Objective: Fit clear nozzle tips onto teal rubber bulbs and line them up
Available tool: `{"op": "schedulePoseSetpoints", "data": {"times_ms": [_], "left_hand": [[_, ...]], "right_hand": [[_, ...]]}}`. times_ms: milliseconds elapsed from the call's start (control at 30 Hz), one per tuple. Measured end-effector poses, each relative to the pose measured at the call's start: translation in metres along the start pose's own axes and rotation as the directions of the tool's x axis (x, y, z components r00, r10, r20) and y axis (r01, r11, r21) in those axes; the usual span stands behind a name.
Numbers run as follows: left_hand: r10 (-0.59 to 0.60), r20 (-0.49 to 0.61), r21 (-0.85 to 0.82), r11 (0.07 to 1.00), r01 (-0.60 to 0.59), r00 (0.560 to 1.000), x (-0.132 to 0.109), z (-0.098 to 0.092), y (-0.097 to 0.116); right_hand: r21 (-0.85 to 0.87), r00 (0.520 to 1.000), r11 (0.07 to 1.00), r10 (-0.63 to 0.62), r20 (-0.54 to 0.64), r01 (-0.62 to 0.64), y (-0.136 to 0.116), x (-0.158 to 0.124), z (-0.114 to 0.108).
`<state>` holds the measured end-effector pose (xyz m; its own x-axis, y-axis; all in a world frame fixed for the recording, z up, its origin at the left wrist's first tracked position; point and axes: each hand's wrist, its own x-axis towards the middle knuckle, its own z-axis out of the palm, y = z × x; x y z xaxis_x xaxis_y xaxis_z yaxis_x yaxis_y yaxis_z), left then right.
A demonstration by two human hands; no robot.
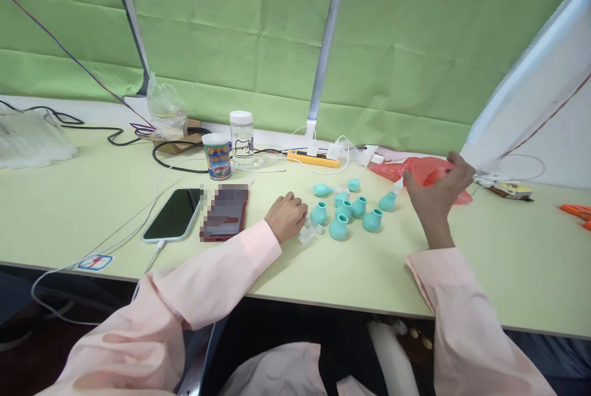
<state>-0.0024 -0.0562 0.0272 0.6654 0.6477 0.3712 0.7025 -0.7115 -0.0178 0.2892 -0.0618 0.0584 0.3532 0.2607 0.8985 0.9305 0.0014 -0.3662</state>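
Note:
My left hand (286, 217) rests low over the table with its fingers curled closed; whatever they hold, if anything, is hidden. Right beside it lie small transparent plastic pieces (310, 231). Several teal rubber bulbs (339, 227) stand or lie to its right, most with their round openings showing. One bulb (388, 201) near my right hand has a whitish transparent tip (398, 186) in its neck. My right hand (436, 196) is raised with thumb and fingers spread apart, in front of a red plastic bag (422, 169). Nothing shows between its fingers.
Two phones lie at the left, a black-screened one (174, 215) on a white cable and a red-cased one (226, 212). Behind them stand a printed cup (217, 159) and a lidded jar (242, 137). A yellow power strip (314, 159) with cables lies at the back.

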Motion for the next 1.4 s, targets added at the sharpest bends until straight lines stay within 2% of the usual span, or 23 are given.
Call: {"op": "schedulePoseSetpoints", "data": {"times_ms": [67,133,267,367,400,467,567,600,667,733,767,800,900,933,967,1033,1133,1200,1233,1267,1300,1333,1400], "left_hand": [[0.003,-0.009,0.0,1.0,-0.003,1.0,0.0,0.001,-0.001],[-0.004,-0.028,-0.002,1.0,0.004,1.0,0.0,0.001,-0.001],[-0.013,-0.061,-0.003,1.0,0.013,0.998,-0.001,0.003,-0.002],[-0.026,-0.086,-0.011,1.0,0.025,0.996,-0.001,0.004,-0.003],[-0.034,-0.096,-0.015,0.999,0.033,0.995,-0.001,0.004,-0.003],[-0.055,-0.119,-0.025,0.998,0.053,0.991,-0.001,0.003,-0.003],[-0.092,-0.159,-0.073,0.994,0.081,0.983,-0.003,-0.001,-0.001],[-0.105,-0.169,-0.106,0.991,0.088,0.98,-0.004,-0.003,0.0],[-0.12,-0.179,-0.202,0.976,0.083,0.976,-0.006,-0.007,0.001],[-0.121,-0.187,-0.322,0.945,0.055,0.975,-0.008,-0.012,0.001],[-0.117,-0.197,-0.386,0.922,0.033,0.973,-0.008,-0.013,0.0],[-0.112,-0.208,-0.45,0.893,0.007,0.972,-0.009,-0.014,0.0],[-0.093,-0.191,-0.613,0.789,-0.044,0.977,-0.008,-0.015,-0.001],[-0.081,-0.155,-0.653,0.756,-0.041,0.985,-0.008,-0.013,-0.001],[-0.071,-0.107,-0.691,0.722,-0.023,0.992,-0.007,-0.012,-0.001],[-0.073,0.009,-0.772,0.634,0.053,0.997,-0.004,-0.007,0.0],[-0.094,0.179,-0.887,0.415,0.202,0.979,0.0,-0.001,0.001],[-0.084,0.241,-0.923,0.288,0.255,0.967,0.002,-0.001,-0.001],[-0.093,0.246,-0.929,0.262,0.262,0.965,0.003,-0.001,-0.002],[-0.129,0.228,-0.927,0.275,0.256,0.965,0.003,-0.001,-0.003],[-0.179,0.186,-0.909,0.342,0.239,0.966,0.004,-0.002,-0.004],[-0.232,0.125,-0.86,0.459,0.222,0.964,0.004,-0.002,-0.006],[-0.303,-0.002,-0.633,0.738,0.233,0.953,0.005,0.0,-0.008]], "right_hand": [[-0.083,0.978,0.985,0.162,0.132,-0.152,0.018,-0.003,0.013],[-0.16,0.898,0.953,0.298,0.324,-0.258,0.031,-0.009,0.027],[-0.267,0.739,0.923,0.382,0.554,-0.277,0.047,-0.024,0.046],[-0.288,0.69,0.922,0.385,0.613,-0.259,0.05,-0.03,0.049],[-0.282,0.701,0.927,0.371,0.609,-0.247,0.05,-0.03,0.048],[-0.237,0.779,0.949,0.309,0.546,-0.21,0.045,-0.028,0.044],[-0.084,0.955,0.991,0.122,0.269,-0.103,0.027,-0.023,0.035],[-0.022,0.986,0.998,0.055,0.159,-0.052,0.018,-0.023,0.031],[0.084,0.999,0.996,-0.037,0.038,0.033,-0.005,-0.029,0.021],[0.19,0.986,0.974,-0.145,0.079,0.127,-0.032,-0.042,0.01],[0.235,0.958,0.949,-0.247,0.143,0.21,-0.046,-0.051,0.004],[0.287,0.901,0.907,-0.376,0.217,0.309,-0.06,-0.061,-0.002],[0.466,0.612,0.711,-0.698,0.371,0.528,-0.094,-0.089,-0.013],[0.488,0.569,0.685,-0.725,0.389,0.54,-0.101,-0.097,-0.016],[0.505,0.557,0.678,-0.731,0.394,0.534,-0.106,-0.102,-0.017],[0.534,0.581,0.685,-0.719,0.382,0.496,-0.11,-0.11,-0.018],[0.594,0.632,0.681,-0.695,0.342,0.428,-0.108,-0.113,-0.018],[0.622,0.657,0.672,-0.685,0.314,0.403,-0.105,-0.113,-0.017],[0.629,0.672,0.67,-0.677,0.301,0.394,-0.105,-0.112,-0.017],[0.635,0.688,0.671,-0.666,0.289,0.382,-0.104,-0.111,-0.017],[0.639,0.709,0.678,-0.646,0.284,0.363,-0.104,-0.11,-0.017],[0.643,0.727,0.689,-0.623,0.288,0.335,-0.104,-0.109,-0.017],[0.652,0.741,0.71,-0.584,0.332,0.267,-0.104,-0.107,-0.018]]}}
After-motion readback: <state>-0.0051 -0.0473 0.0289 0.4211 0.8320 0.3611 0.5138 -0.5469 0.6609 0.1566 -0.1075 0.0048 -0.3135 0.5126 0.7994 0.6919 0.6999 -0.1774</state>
